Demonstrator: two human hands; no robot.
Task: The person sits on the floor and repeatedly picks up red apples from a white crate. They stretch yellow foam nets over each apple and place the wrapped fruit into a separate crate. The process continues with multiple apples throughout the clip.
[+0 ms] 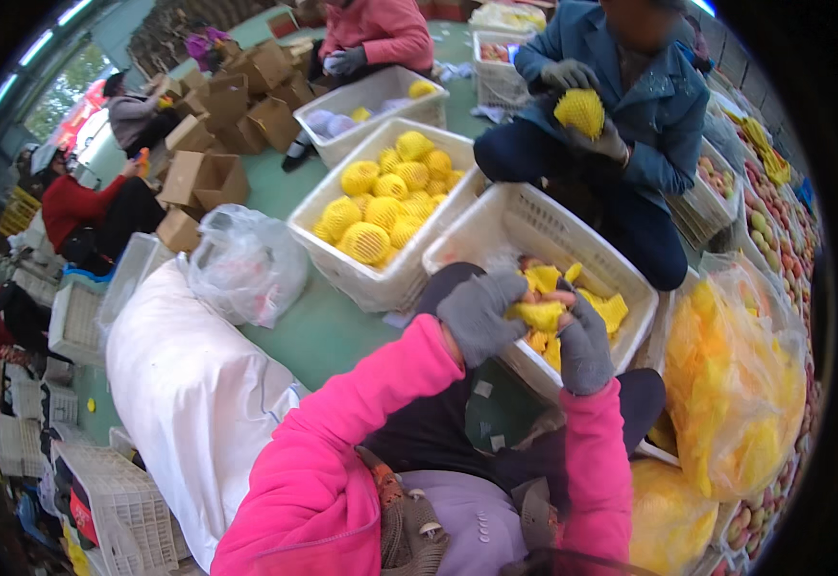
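My left hand (484,317) and my right hand (584,345), both in grey gloves with bare fingertips, grip a yellow foam fruit net (538,315) between them. Whether a fruit is inside it I cannot tell. Both are over the near side of a white plastic crate (556,223). More loose foam nets (610,309) lie in this crate, partly hidden by my hands. Beyond my left hand, a second white crate (347,277) is heaped with fruits in yellow foam nets (383,212).
Across the crate, a person in a blue jacket (649,115) holds a netted fruit (581,114). A large white sack (181,367) and a clear plastic bag (246,266) are at my left. Bags of yellow nets (736,389) crowd my right. Cardboard boxes (203,180) stand farther back.
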